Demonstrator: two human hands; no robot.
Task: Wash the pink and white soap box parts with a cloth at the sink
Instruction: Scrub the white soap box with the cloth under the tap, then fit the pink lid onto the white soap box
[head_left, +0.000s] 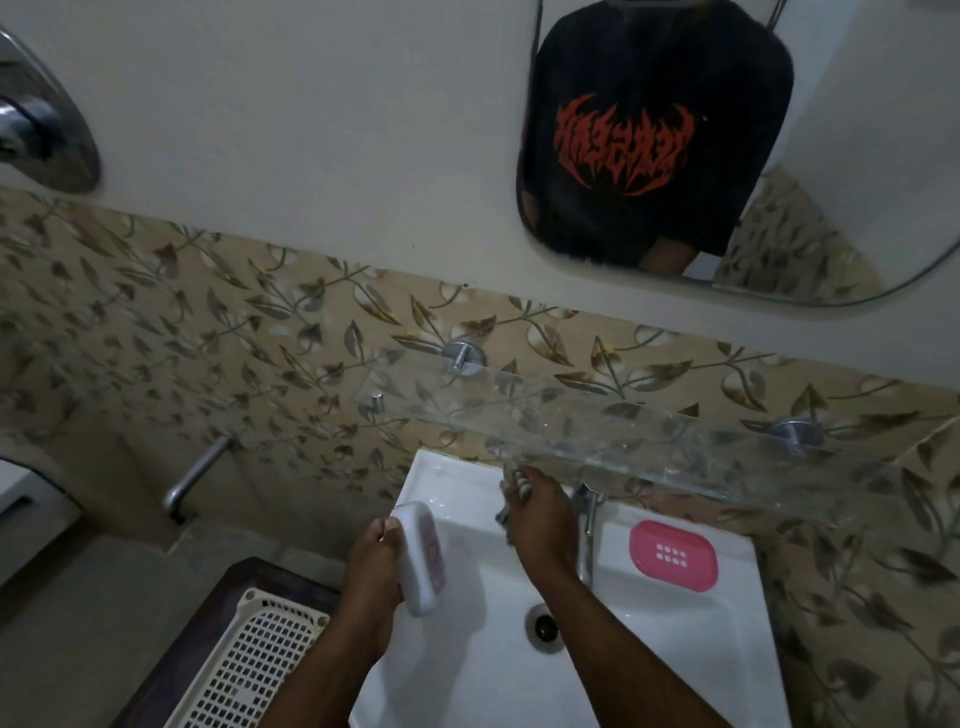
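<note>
The sink (675, 649) is shining white. On its rim, the pink soap box part (673, 555) is showing a little block of white squares in its middle. The white soap box part (415, 571) is showing a small pink picture on one side. The cloth (522, 486) is looking striped, dark and pale. The wall tiles (260, 338) are showing brown and grey leaves on tan. The basket (249, 665) is looking cream, with a grid of dark holes. In the mirror (841, 104), a black shirt (649, 78) is showing red letters.
</note>
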